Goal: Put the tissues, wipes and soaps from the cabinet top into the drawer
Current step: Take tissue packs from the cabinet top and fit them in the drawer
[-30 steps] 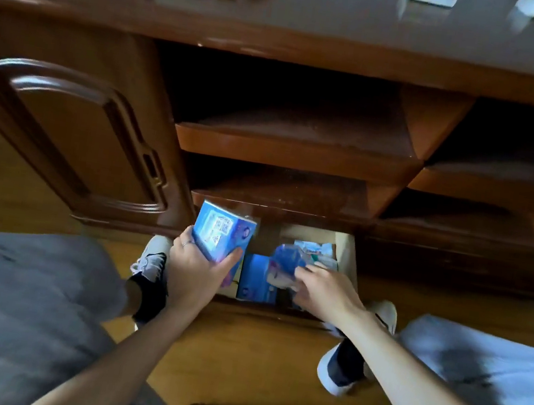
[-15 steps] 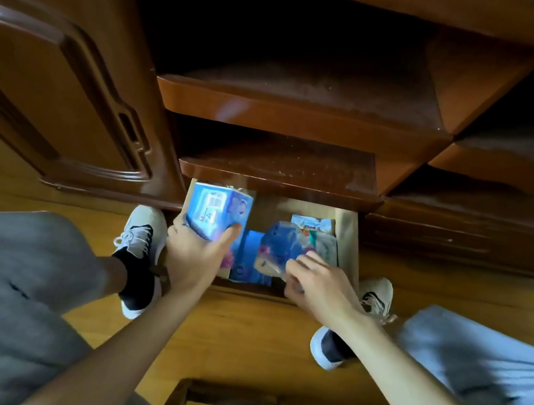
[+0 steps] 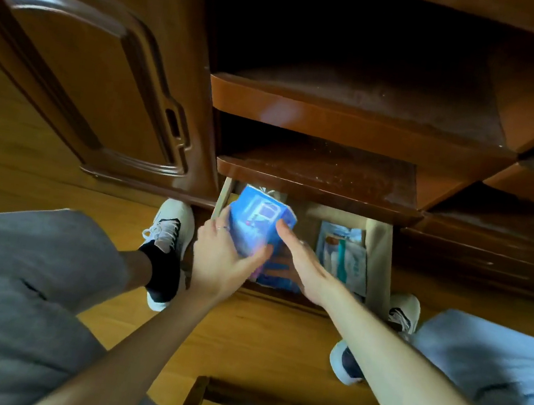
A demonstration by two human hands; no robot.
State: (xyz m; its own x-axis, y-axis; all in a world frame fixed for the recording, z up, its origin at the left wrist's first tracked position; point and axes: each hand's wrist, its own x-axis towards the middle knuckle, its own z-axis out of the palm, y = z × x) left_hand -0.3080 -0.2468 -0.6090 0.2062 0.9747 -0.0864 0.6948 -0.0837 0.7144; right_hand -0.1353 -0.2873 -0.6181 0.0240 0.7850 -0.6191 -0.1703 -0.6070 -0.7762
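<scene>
Nearest, the left hand (image 3: pixel 221 258) has its grip clamped on a blue tissue pack (image 3: pixel 256 227), held tilted over the open drawer (image 3: pixel 377 253); the right hand (image 3: pixel 302 266), fingers spread apart, touches the pack's right edge. Farther right, a wipes pack (image 3: pixel 342 255) lies flat inside.

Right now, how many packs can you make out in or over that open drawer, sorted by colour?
Blue: 2, the box held by the left hand, and a pack partly hidden beneath it.
White and teal: 1, the pouch lying at the drawer's right side.
Total: 3.
</scene>
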